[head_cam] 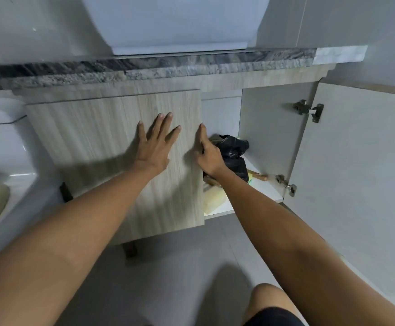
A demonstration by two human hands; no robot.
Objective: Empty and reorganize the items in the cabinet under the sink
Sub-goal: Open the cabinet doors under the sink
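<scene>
The left hand (155, 147) lies flat and released, fingers spread, against the face of the closed left door (111, 156), apparently to steady it. Just beside it, the right hand (207, 154) curls around that door's free edge, grasping it; this grip suits pulling the door open. Directly behind the right hand, inside the cabinet, sits a crumpled black bag (233, 152), with a wooden handle (259, 176) and a pale sponge-like block (213, 200) near the wrist. Further right, the right door (347, 184) stands fully open. Emptying has not begun.

Grey tiled floor (180, 278), marble countertop (144, 67), white toilet (1, 142)
</scene>
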